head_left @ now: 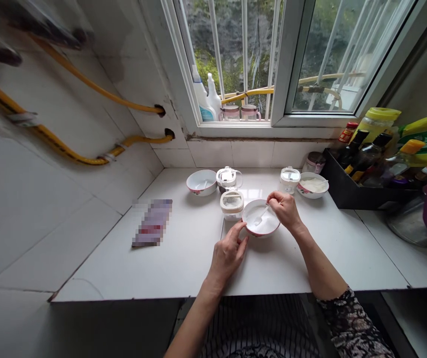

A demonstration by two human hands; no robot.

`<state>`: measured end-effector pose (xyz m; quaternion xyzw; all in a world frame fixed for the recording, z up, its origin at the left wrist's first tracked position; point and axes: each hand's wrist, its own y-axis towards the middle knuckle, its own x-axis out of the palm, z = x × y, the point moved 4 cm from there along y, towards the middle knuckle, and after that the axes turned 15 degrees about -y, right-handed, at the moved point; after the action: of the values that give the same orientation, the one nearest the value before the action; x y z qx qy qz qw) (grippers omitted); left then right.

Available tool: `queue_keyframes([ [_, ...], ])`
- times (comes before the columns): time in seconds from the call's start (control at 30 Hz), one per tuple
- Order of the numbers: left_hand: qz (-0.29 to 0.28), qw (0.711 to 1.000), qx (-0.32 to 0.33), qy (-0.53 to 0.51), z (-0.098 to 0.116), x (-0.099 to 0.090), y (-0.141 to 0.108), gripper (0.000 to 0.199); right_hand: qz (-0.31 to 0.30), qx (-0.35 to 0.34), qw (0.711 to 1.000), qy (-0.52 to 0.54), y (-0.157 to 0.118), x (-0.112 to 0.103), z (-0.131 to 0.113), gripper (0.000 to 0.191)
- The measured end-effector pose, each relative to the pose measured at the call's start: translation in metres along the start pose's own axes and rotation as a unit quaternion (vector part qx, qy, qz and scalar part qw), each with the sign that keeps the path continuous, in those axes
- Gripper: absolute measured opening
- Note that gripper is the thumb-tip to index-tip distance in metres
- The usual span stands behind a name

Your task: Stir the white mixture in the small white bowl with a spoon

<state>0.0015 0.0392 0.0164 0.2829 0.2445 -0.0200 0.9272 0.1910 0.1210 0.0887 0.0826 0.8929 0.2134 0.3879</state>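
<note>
In front of me on the counter stands a white bowl (262, 234) with a reddish rim and white contents inside. My right hand (285, 211) pinches the handle of a small white spoon (259, 220), whose head rests in the bowl. The fingertips of my left hand (227, 252) hold the bowl at its near left edge. Just left of the bowl is a lidded clear jar (232, 206), with a second lidded jar (227, 177) behind it. Another white bowl (201, 191) sits farther left.
At the back right are a lidded container (290, 180) and a bowl (312, 196) holding something white. A black box (363, 198) of bottles borders the white counter (183, 268) there. A blurred purple item (152, 223) lies at left. Yellow pipes (97, 160) run along the wall.
</note>
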Motion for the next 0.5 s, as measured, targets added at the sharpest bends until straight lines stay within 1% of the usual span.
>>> queue_keyframes([
  [0.07, 0.001, 1.0, 0.004, 0.001, 0.0, 0.0, 0.0, 0.039, -0.006, 0.06, 0.996, 0.06, 0.002, -0.002, 0.008, 0.018],
  [0.17, 0.006, 1.0, 0.013, 0.003, 0.001, 0.0, 0.0, 0.038, -0.013, 0.116, 0.985, 0.128, 0.005, -0.001, 0.014, 0.017],
  [0.27, 0.009, 1.0, 0.017, 0.006, 0.001, 0.0, 0.0, 0.038, -0.017, 0.145, 0.974, 0.173, 0.006, 0.001, 0.017, 0.017],
  [0.5, 0.009, 1.0, 0.015, 0.002, 0.003, 0.0, 0.001, 0.038, -0.029, 0.189, 0.954, 0.231, 0.007, 0.005, 0.022, 0.014],
])
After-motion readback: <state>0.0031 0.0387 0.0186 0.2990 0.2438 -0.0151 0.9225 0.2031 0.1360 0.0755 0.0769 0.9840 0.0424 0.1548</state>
